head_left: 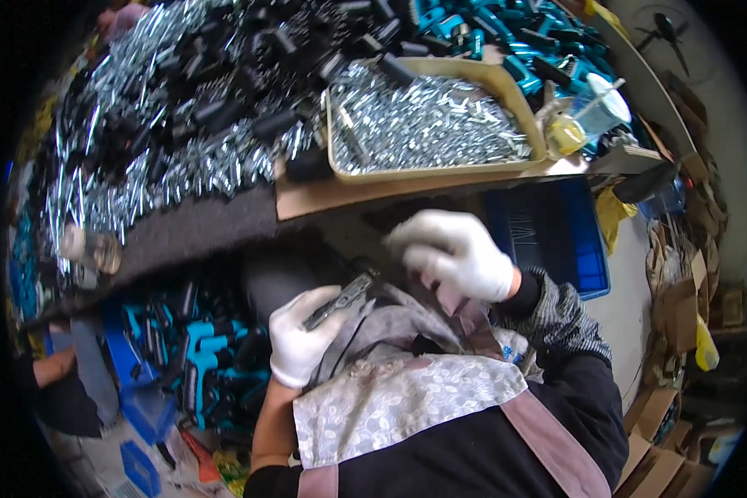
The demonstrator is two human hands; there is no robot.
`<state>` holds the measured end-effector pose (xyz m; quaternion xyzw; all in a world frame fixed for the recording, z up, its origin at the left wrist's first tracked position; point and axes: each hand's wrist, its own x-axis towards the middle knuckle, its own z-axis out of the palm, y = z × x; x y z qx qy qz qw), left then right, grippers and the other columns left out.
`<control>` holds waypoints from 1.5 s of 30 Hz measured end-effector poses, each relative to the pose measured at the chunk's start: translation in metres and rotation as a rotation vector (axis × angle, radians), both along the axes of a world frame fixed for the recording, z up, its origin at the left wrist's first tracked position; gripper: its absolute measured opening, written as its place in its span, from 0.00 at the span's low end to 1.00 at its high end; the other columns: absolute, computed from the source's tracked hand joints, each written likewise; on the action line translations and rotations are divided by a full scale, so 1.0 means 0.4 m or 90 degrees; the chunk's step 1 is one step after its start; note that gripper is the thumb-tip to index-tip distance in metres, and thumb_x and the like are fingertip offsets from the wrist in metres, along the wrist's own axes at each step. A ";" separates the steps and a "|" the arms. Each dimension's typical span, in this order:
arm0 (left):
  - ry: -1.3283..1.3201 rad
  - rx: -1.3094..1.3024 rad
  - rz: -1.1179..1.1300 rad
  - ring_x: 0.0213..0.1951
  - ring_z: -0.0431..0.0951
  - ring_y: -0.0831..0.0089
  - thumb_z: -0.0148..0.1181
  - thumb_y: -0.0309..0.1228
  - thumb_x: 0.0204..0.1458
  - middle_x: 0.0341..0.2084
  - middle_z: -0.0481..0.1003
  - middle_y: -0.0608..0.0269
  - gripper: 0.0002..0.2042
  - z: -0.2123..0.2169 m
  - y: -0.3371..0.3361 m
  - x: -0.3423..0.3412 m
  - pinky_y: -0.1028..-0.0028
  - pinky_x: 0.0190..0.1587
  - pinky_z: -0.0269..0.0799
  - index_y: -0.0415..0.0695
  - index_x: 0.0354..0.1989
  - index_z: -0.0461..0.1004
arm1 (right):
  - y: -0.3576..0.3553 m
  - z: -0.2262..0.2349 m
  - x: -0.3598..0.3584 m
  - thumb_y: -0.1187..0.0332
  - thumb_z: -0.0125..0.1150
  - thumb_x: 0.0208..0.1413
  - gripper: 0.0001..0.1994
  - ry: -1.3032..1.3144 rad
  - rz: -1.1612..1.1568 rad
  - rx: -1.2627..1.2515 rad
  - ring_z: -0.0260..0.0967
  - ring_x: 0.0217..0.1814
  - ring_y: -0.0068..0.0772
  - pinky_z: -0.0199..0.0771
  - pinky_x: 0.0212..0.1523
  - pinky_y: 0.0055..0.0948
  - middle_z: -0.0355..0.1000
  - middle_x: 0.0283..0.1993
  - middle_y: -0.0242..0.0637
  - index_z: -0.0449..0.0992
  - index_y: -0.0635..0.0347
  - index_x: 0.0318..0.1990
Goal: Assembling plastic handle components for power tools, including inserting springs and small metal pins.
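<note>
Both gloved hands busy: left hand (300,334) grips a stiff, slippery-looking metal part (339,300) mid-length, right hand (455,253) curled, contents unclear.

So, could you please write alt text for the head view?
Two white-gloved hands work below a bench: the left hand holds a dark metal part, the right hand hovers beside it. A tray of silver screws sits above.

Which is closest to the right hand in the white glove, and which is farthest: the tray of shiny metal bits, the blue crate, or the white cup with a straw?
From the right hand:
1. Blue crate, just beside it, on its right.
2. Tray of metal bits, up on the bench above the hand.
3. White cup with a straw, farthest, at the bench's right end.
</note>
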<state>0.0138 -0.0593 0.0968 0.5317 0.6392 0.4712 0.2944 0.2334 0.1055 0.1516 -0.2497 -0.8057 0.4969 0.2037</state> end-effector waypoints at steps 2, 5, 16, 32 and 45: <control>-0.070 -0.029 0.033 0.35 0.83 0.65 0.67 0.20 0.43 0.32 0.81 0.50 0.13 -0.003 0.002 0.005 0.71 0.41 0.76 0.33 0.39 0.80 | 0.108 0.036 0.019 0.72 0.63 0.56 0.09 0.084 -0.117 0.220 0.77 0.41 0.40 0.76 0.44 0.32 0.78 0.40 0.45 0.80 0.63 0.44; -0.063 -0.019 0.040 0.35 0.82 0.66 0.68 0.21 0.43 0.33 0.81 0.51 0.14 -0.012 0.010 -0.002 0.72 0.41 0.76 0.33 0.40 0.80 | 0.352 0.063 0.014 0.74 0.63 0.55 0.08 0.147 -0.298 0.433 0.78 0.38 0.39 0.76 0.41 0.31 0.78 0.37 0.46 0.80 0.64 0.42; 0.005 -0.042 0.030 0.35 0.83 0.61 0.69 0.23 0.43 0.32 0.81 0.49 0.12 0.003 0.025 -0.008 0.70 0.41 0.77 0.34 0.38 0.80 | 1.008 -0.023 0.013 0.58 0.56 0.58 0.19 -0.604 -0.567 0.350 0.72 0.60 0.49 0.73 0.58 0.42 0.74 0.57 0.49 0.80 0.56 0.52; 0.031 -0.040 0.037 0.38 0.82 0.63 0.67 0.23 0.46 0.36 0.81 0.49 0.14 0.023 0.059 -0.031 0.70 0.44 0.76 0.33 0.43 0.79 | 0.491 0.201 -0.016 0.65 0.57 0.59 0.14 -0.030 -0.204 0.242 0.73 0.35 0.32 0.75 0.40 0.28 0.76 0.43 0.39 0.77 0.66 0.47; 0.104 0.119 -0.101 0.31 0.82 0.59 0.73 0.27 0.43 0.33 0.80 0.51 0.16 0.020 -0.013 -0.013 0.69 0.35 0.76 0.37 0.42 0.79 | 0.052 0.052 0.004 0.63 0.71 0.49 0.20 -0.214 0.223 0.044 0.79 0.36 0.40 0.77 0.42 0.33 0.79 0.35 0.47 0.79 0.66 0.47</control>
